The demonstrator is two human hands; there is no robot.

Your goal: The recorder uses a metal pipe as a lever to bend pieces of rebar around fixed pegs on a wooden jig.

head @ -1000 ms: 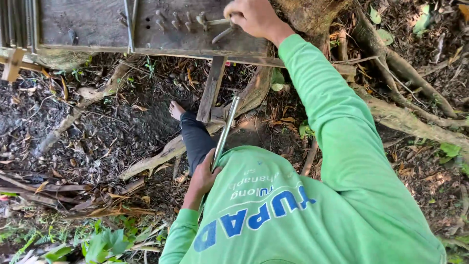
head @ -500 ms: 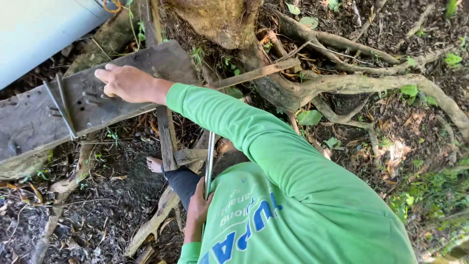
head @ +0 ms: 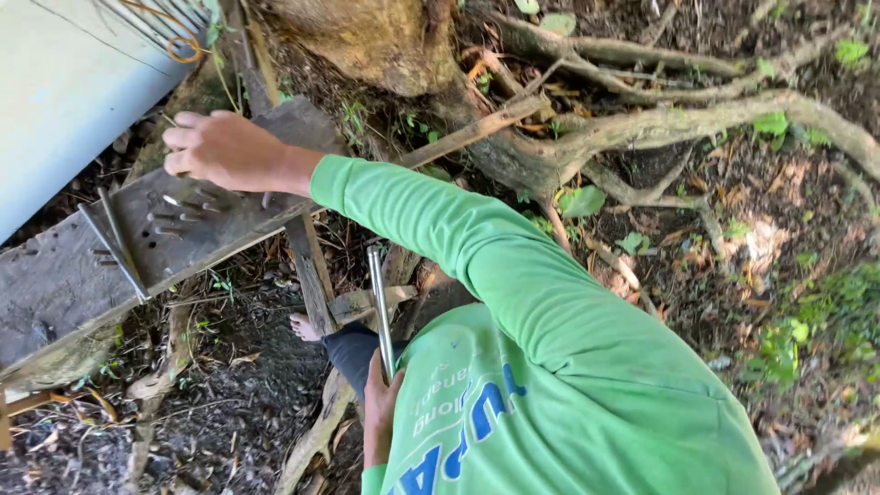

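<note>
My right hand [head: 225,148] reaches out in a green sleeve to a weathered wooden plank [head: 110,266]. Its fingers curl down over several loose nails [head: 179,215] lying there, and what they hold is hidden. Close to my body, my left hand [head: 379,412] grips a thin metal rod [head: 378,307] that points up and away from me. A flat metal strip [head: 115,243] lies across the plank to the left of the nails. A bare foot [head: 305,325] shows below the plank.
A tree trunk [head: 367,41] and thick roots [head: 660,128] spread across the top and right. A pale blue sheet [head: 64,92] fills the top left corner. A wooden post [head: 312,270] props the plank. Dark soil, dry leaves and sticks cover the ground.
The view has swung, so the plank now sits at the left and tilts. My right hand stays over the nails on the plank. My left hand keeps hold of the rod.
</note>
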